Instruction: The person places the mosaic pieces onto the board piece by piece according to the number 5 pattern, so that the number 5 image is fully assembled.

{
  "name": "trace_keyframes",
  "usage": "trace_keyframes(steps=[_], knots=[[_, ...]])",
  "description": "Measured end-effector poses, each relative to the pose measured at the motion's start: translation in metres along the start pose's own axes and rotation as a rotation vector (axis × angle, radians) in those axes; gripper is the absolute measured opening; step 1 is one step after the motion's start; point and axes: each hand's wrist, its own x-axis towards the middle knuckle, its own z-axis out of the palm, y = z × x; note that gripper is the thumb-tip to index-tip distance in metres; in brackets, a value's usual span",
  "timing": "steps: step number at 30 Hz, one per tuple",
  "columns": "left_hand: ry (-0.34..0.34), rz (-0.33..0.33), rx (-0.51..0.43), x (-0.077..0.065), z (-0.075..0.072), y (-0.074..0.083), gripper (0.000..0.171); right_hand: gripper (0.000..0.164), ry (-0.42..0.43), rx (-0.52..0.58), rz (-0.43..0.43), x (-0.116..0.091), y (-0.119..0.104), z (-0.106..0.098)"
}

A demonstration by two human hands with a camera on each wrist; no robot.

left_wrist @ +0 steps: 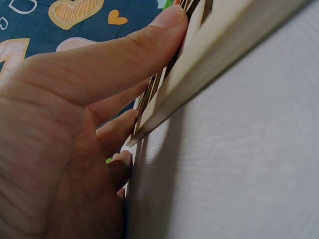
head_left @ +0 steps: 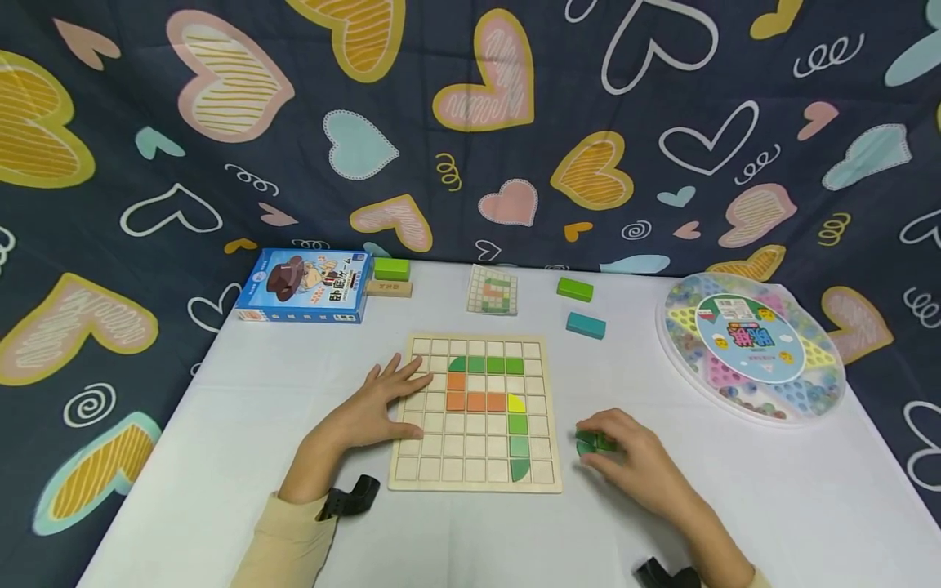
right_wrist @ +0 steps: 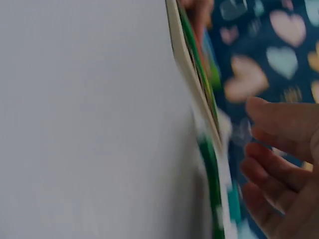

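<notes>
A square wooden grid board [head_left: 474, 487] lies on the white table, with green, orange and yellow tiles [head_left: 476, 401] set in some of its cells. My left hand [head_left: 367, 412] rests at the board's left side, fingers spread; in the left wrist view its thumb [left_wrist: 144, 52] lies over the board's edge [left_wrist: 172, 92]. To the right of the board, several green tiles [head_left: 586, 438] lie on the table, partly hidden under my right hand [head_left: 639, 457]. In the right wrist view that hand's loosely bent fingers [right_wrist: 269, 169] hover apart from the blurred green tiles [right_wrist: 212, 179].
At the back left is a blue game box [head_left: 305, 286] beside a green block [head_left: 391, 269] and a wooden block [head_left: 390, 289]. A pattern card [head_left: 492, 290] lies behind the board. Further right are a green block [head_left: 575, 288], a teal block [head_left: 586, 325] and a round bead case [head_left: 750, 392].
</notes>
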Motion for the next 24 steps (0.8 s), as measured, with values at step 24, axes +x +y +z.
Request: trace_keyframes(steps=[24], knots=[[-0.013,-0.017,0.021,0.000,0.000,0.000,0.085,0.024,-0.136,0.011,-0.216,0.012,-0.049,0.043]])
